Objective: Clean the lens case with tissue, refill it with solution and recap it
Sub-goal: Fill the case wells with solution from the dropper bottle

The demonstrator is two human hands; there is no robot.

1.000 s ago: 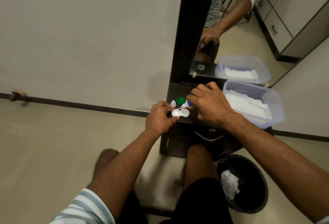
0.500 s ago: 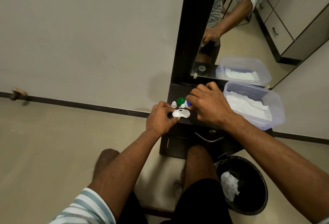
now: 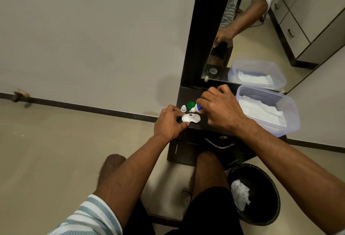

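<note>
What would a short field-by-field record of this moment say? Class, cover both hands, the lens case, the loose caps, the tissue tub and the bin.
left hand: steadies the lens case at its left end
right hand: grips the solution bottle, nozzle tilted down toward the case
lens case: white, uncapped, on the dark cabinet top
green cap: beside the bottle
small white cap: left of green cap
tissue tub: clear, right of hands
bin: black, crumpled tissue inside

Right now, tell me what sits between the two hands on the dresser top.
In the head view, the white lens case lies between the left hand and right hand, with the solution bottle's nozzle tilted over it.
</note>
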